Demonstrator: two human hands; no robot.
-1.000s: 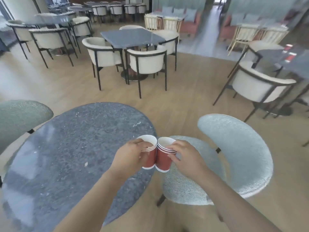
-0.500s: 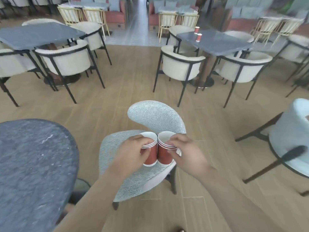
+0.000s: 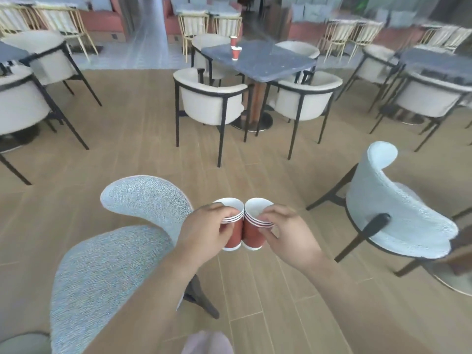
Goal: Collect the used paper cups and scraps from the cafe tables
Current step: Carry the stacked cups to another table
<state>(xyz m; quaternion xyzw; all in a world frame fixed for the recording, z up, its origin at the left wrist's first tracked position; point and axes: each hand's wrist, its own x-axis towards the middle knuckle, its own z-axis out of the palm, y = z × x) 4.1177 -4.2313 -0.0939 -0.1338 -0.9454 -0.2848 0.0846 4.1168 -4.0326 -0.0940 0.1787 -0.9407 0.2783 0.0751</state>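
Observation:
My left hand (image 3: 204,233) grips a short stack of red paper cups (image 3: 234,232) with white rims. My right hand (image 3: 286,233) grips a second red stack (image 3: 251,235), and the two stacks touch side by side in front of me, above the wooden floor. Far ahead, two more red paper cups (image 3: 235,48) stand on a square grey table (image 3: 270,62), one behind the other.
A light blue chair (image 3: 122,246) is close on my left and another (image 3: 398,205) on my right. Cream armchairs (image 3: 212,103) with black legs surround the grey table ahead. More tables and chairs stand at the far left and far right. Wooden floor (image 3: 255,169) lies between.
The view has swung to the right: the round grey table has left the frame and the table with two cups is now straight ahead. Both hands hold their cup stacks as before.

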